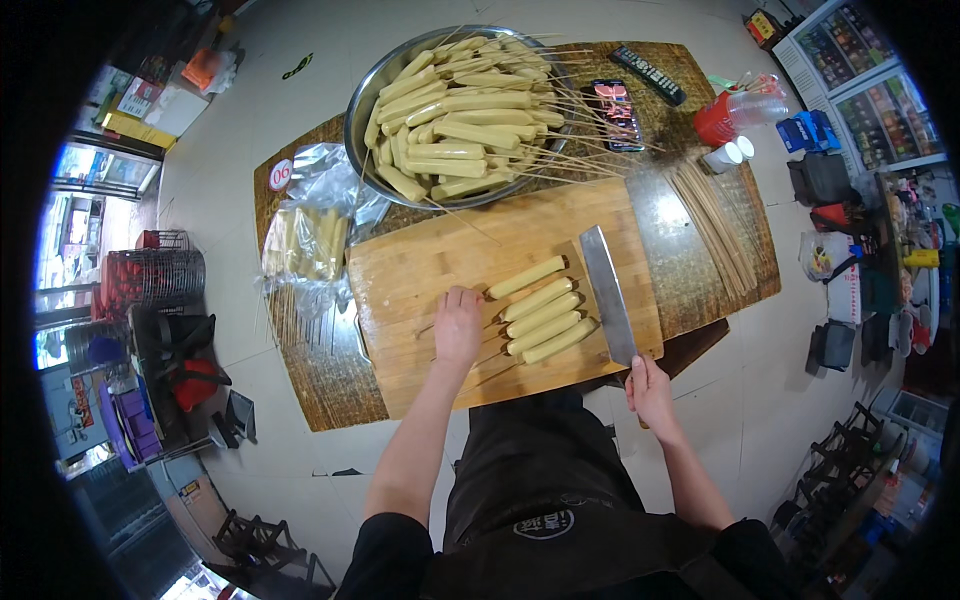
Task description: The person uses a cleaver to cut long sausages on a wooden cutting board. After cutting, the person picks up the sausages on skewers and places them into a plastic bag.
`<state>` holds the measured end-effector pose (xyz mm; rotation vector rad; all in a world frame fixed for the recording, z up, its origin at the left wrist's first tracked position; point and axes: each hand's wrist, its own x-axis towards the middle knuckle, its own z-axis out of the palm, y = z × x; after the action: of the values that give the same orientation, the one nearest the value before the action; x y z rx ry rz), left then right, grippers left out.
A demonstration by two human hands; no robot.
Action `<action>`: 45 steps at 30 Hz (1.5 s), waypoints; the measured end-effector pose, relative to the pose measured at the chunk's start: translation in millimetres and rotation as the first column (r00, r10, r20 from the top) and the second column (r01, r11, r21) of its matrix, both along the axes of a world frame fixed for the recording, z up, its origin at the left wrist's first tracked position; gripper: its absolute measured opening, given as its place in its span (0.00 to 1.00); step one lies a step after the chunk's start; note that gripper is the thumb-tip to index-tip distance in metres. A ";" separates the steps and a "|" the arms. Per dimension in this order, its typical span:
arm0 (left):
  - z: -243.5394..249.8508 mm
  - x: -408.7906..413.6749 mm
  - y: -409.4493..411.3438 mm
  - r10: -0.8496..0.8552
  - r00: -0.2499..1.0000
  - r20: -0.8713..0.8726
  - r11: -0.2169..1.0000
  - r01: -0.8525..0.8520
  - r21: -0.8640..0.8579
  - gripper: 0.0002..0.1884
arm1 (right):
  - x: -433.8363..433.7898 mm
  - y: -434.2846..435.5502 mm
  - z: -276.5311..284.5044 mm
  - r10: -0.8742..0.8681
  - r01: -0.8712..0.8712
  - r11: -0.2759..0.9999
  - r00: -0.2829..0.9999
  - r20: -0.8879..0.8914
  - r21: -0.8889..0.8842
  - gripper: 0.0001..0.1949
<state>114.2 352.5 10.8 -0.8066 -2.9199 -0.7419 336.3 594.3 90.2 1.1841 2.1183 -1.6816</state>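
Pale yellow sausages on bamboo skewers lie side by side on a wooden cutting board (420,259), several in a slanted row. My left hand (459,326) is curled over the skewers at the row's left, its fingertips at the near end of the topmost sausage (526,277). It appears to grip that sausage's skewer (424,330), partly hidden under the hand. My right hand (649,394) holds a cleaver (609,300) by its handle. The blade reaches over the board, just right of the sausages, apart from them. Dark marks show at the sausages' right ends.
Beyond the board, a steel bowl (353,112) is heaped with skewered sausages, sticks jutting right. A plastic bag (306,247) of sausages lies left. Loose skewers (711,229), a phone (618,116), a remote control (649,75) and paper cups (724,157) lie toward the right.
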 end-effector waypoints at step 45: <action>3.8 11.6 6.2 -0.026 0.996 0.087 0.965 0.002 0.261 0.04 | 0.3 0.2 0.1 -0.025 0.025 0.999 1.000 0.005 -0.030 0.18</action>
<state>125.8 358.8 14.6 -0.7865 -2.8073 -1.1619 336.6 594.5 90.3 1.2098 2.0772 -1.7134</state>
